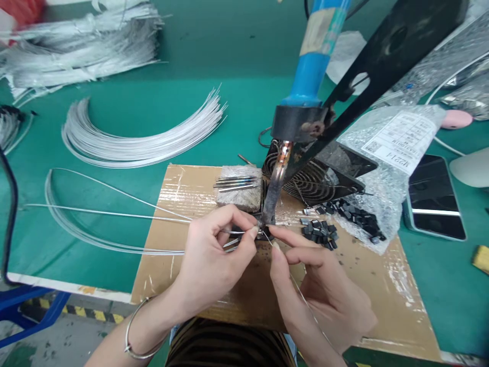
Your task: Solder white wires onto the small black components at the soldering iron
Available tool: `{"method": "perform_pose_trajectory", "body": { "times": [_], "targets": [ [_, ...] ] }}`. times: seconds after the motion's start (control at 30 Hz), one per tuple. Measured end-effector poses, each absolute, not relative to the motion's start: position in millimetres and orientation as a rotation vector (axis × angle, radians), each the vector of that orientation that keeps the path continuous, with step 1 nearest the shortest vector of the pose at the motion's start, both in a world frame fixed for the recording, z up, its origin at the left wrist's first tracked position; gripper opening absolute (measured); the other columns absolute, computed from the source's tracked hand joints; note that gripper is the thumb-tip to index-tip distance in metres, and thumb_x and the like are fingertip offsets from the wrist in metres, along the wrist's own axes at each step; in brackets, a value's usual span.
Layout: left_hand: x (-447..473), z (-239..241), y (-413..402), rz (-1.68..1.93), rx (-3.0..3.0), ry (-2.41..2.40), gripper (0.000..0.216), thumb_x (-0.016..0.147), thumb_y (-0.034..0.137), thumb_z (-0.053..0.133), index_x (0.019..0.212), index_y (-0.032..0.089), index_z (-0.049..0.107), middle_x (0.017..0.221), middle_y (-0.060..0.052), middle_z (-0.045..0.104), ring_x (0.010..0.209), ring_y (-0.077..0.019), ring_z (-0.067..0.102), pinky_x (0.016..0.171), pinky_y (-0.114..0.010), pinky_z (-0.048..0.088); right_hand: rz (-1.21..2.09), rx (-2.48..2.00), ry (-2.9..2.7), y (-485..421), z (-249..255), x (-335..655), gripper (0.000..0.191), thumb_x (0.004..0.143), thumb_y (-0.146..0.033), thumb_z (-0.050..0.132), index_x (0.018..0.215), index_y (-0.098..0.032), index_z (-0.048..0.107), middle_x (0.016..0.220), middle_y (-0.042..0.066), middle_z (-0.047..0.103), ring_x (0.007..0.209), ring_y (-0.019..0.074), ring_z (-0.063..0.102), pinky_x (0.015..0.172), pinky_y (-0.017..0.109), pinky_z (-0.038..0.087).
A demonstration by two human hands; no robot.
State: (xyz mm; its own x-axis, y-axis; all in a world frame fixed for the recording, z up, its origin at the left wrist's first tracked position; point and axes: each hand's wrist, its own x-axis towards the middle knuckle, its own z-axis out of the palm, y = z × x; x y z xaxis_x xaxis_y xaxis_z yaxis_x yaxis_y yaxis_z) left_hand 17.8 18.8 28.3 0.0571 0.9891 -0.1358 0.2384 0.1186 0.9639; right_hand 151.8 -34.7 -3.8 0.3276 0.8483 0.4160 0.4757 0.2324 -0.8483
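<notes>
My left hand (216, 257) pinches thin white wires (114, 213) between thumb and forefinger, their ends close under the iron's tip; more wires trail off to the left. In my right hand (324, 285) a thin strand of solder wire (301, 294) is pinched, its upper end reaching toward the same spot. Above both hands stands a blue soldering iron (311, 76), clamped in a black metal stand (359, 76), with its dark tip (270, 201) pointing down. Fingertips and tip crowd together, so the exact contact point is hard to see.
Cardboard (160, 265) covers the green table. Behind my hands, metal-tipped pieces lie on a grey block (239, 196). A fan with a black grille (317, 178), small black connectors (320, 233), a bubble-wrap bag (385, 153) and a phone (434, 199) are rightward. A white wire bundle (141, 145) lies back left.
</notes>
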Motion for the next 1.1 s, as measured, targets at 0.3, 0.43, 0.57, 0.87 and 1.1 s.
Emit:
{"method": "perform_pose_trajectory", "body": {
  "times": [0.3, 0.43, 0.57, 0.87, 1.1],
  "targets": [
    [15.9, 28.9, 17.1, 0.95, 1.331, 1.381, 0.011, 0.083, 0.016, 0.066, 0.072, 0.02, 0.065, 0.079, -0.004, 0.076, 0.072, -0.018, 0.07, 0.057, -0.029, 0.046, 0.379, -1.41, -1.344, -33.1, -2.2, 152.0, 0.021, 0.086, -0.004, 0.078, 0.083, -0.022, 0.067, 0.098, 0.001, 0.086, 0.081, 0.0149, 0.083, 0.069, 0.02, 0.061],
    [15.9, 27.7, 17.1, 0.95, 1.345, 1.379, 0.012, 0.082, 0.015, 0.066, 0.071, 0.019, 0.065, 0.078, -0.003, 0.075, 0.068, -0.0169, 0.067, 0.054, -0.028, 0.043, 0.35, -1.415, -1.356, -33.7, -2.9, 152.9, 0.02, 0.086, -0.004, 0.077, 0.083, -0.021, 0.067, 0.095, 0.001, 0.085, 0.08, 0.015, 0.083, 0.069, 0.02, 0.061],
    [16.7, 26.0, 17.3, 0.958, 1.337, 1.367, 0.012, 0.082, 0.015, 0.066, 0.072, 0.019, 0.065, 0.077, -0.003, 0.074, 0.069, -0.0167, 0.067, 0.055, -0.028, 0.043, 0.32, -1.412, -1.374, -33.1, -1.9, 153.3, 0.02, 0.086, -0.004, 0.078, 0.083, -0.021, 0.067, 0.096, 0.001, 0.086, 0.076, 0.0132, 0.082, 0.068, 0.019, 0.061],
    [17.1, 24.8, 15.8, 0.973, 1.332, 1.375, 0.011, 0.082, 0.015, 0.067, 0.072, 0.02, 0.066, 0.079, -0.003, 0.075, 0.07, -0.0165, 0.068, 0.055, -0.028, 0.044, 0.311, -1.42, -1.362, -32.1, -2.1, 151.8, 0.02, 0.086, -0.005, 0.079, 0.084, -0.022, 0.069, 0.092, 0.001, 0.085, 0.077, 0.0173, 0.084, 0.065, 0.021, 0.064],
    [16.7, 25.4, 17.2, 0.945, 1.334, 1.393, 0.012, 0.083, 0.016, 0.066, 0.071, 0.02, 0.064, 0.077, -0.003, 0.074, 0.069, -0.0174, 0.068, 0.056, -0.029, 0.045, 0.323, -1.425, -1.377, -31.5, -0.3, 152.7, 0.018, 0.086, -0.005, 0.079, 0.084, -0.02, 0.07, 0.095, 0.001, 0.085, 0.077, 0.0115, 0.082, 0.071, 0.016, 0.062]
  ]
}}
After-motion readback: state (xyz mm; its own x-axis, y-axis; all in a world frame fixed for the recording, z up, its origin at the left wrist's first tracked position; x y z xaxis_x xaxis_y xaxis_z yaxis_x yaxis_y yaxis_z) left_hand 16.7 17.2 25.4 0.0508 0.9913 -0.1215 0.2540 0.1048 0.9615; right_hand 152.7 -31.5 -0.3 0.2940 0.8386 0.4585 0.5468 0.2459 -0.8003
